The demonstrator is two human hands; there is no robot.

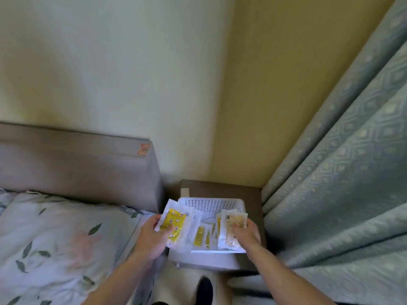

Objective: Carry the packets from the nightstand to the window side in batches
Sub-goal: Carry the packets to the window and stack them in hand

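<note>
A white perforated basket (211, 204) is set on a brown nightstand (253, 194) in the room's corner. A grey headboard (77, 164) and floral bedding (55, 234) are seen left of the basket, a patterned blue-green curtain (341, 172) right of it. A yellow starred packet (175, 223) is gripped above the basket's left edge by the left hand (152, 236). Pale packets (232, 227) are clasped over its right side by the right hand (247, 234). More packets (201, 235) are left inside.

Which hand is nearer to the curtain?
The right hand. It holds packets over the right side of the white basket, close beside the curtain. The left hand holds a yellow packet at the basket's left edge, near the bed.
</note>
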